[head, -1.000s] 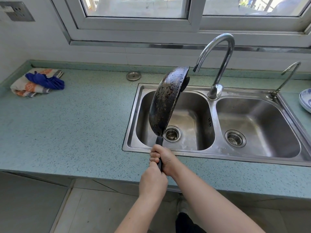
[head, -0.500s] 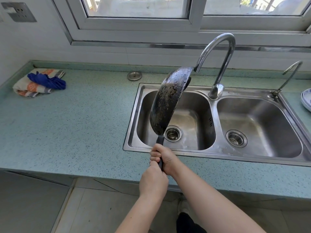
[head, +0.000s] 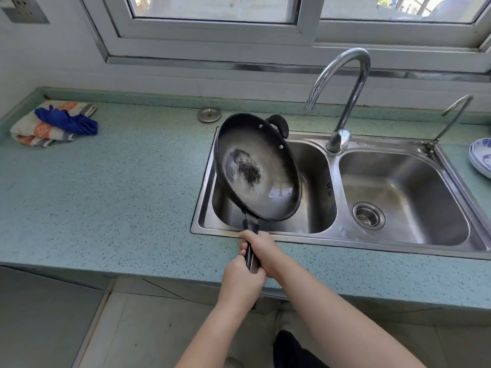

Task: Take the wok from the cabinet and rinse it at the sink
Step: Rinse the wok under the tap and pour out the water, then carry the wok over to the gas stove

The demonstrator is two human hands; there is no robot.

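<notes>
sink (head: 345, 238): wok over left bowl | wok (head: 276, 166): tipped up, inside faces the person, straight ahead of fingers | tap (head: 351, 99): mouth above, right of wok | handle (head: 249, 257): points back to person | right hand (head: 263, 248): wrapped round handle, nearer wok | left hand (head: 243, 281): wrapped round handle, behind

The speckled green countertop (head: 119, 195) held a sunken steel sink (head: 345, 231), a folded cloth (head: 39, 130) far left, a metal lid (head: 209, 114), dishes (head: 481, 158) right.
</notes>
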